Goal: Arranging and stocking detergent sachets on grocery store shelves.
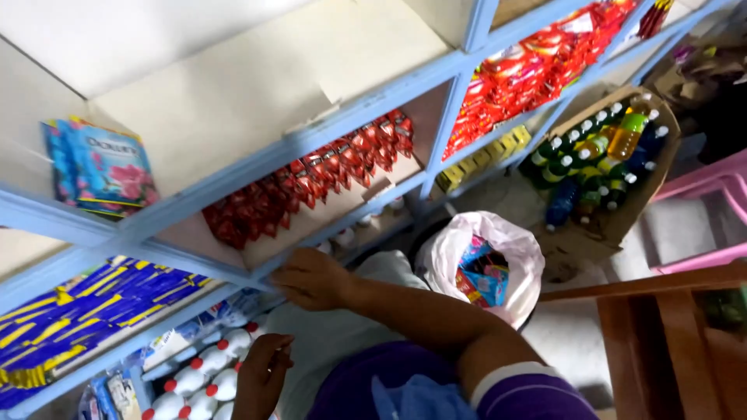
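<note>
i see my right hand [311, 278] resting flat, fingers spread and gripping nothing, on the front edge of a pale blue shelf unit [327, 128]. just beyond its fingertips, in the compartment above that edge, lies a row of small red sachets [307, 183]. my left hand [261, 375] hangs lower, loosely curled with the fingers bent; i can't tell whether it holds anything. it sits just beside a cluster of white bottles with red caps [198, 385] on the bottom shelf.

to the left, blue packets with a pink flower print [105, 167] stand in an upper compartment, and blue and yellow sachets [85, 307] fill the one below. further right, another compartment is packed with red snack packs [537, 66], with small yellow boxes [486, 155] beneath.

on the floor near my right forearm sits a white plastic bag [482, 264], open, with colourful packets inside. beyond it a cardboard box [607, 225] holds green and orange bottles. a wooden frame [654, 311] shows at lower right.
</note>
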